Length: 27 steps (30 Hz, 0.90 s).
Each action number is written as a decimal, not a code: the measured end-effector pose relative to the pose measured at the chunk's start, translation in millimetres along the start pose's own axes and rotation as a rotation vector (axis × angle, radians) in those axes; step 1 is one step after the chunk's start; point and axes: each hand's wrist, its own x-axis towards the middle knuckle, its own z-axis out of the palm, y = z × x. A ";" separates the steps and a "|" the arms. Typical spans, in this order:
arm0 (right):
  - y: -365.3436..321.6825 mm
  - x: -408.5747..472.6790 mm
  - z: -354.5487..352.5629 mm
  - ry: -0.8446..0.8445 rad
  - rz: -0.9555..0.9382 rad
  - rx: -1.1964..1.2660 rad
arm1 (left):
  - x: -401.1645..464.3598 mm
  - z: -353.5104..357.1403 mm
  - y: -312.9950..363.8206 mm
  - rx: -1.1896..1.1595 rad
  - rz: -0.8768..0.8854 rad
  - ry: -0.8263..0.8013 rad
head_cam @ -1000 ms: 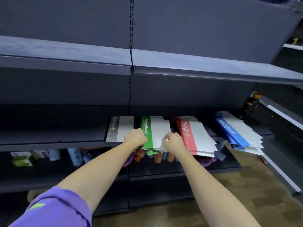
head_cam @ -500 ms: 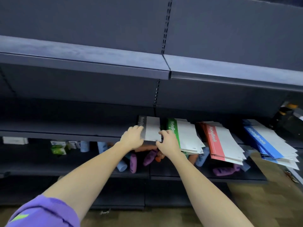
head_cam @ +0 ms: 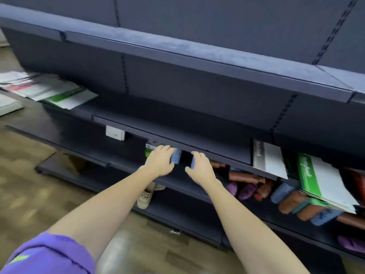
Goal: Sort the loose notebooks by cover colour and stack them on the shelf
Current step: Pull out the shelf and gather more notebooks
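A: What takes up most of the view?

B: The dark shelving (head_cam: 197,139), running from far left to near right. On its middle shelf at the right lie a grey-spined notebook pile (head_cam: 269,159) and, right of that, a thicker green stack (head_cam: 324,184) overhanging the shelf edge. Far left, a blurred heap of loose notebooks (head_cam: 49,89) sits on the same shelf level, red and green covers mixed.

A: And the hands?

B: Both are empty. The left hand (head_cam: 161,162) and right hand (head_cam: 200,168) hover side by side, fingers spread and relaxed, in front of the shelf edge between the two groups (rolled cloths on the lower shelf show behind them).

A: So which step is this?

B: I judge it a gap between placements, with sorted piles on the right and unsorted ones on the left. The next move calls for a reach far left to take one notebook off the heap and read its cover colour.
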 end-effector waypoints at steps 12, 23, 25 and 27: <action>-148.8 56.6 87.5 -0.121 -0.204 -0.021 | -54.0 -43.0 -170.8 0.060 -0.305 -0.036; -261.5 165.7 160.2 -0.160 -0.305 0.019 | -29.7 -79.6 -326.2 0.025 -0.446 0.068; -291.0 193.2 172.1 -0.149 -0.311 0.073 | -17.3 -90.3 -361.4 0.067 -0.449 0.047; -320.3 219.1 182.6 -0.138 -0.310 0.122 | -4.7 -102.5 -395.8 0.119 -0.441 0.035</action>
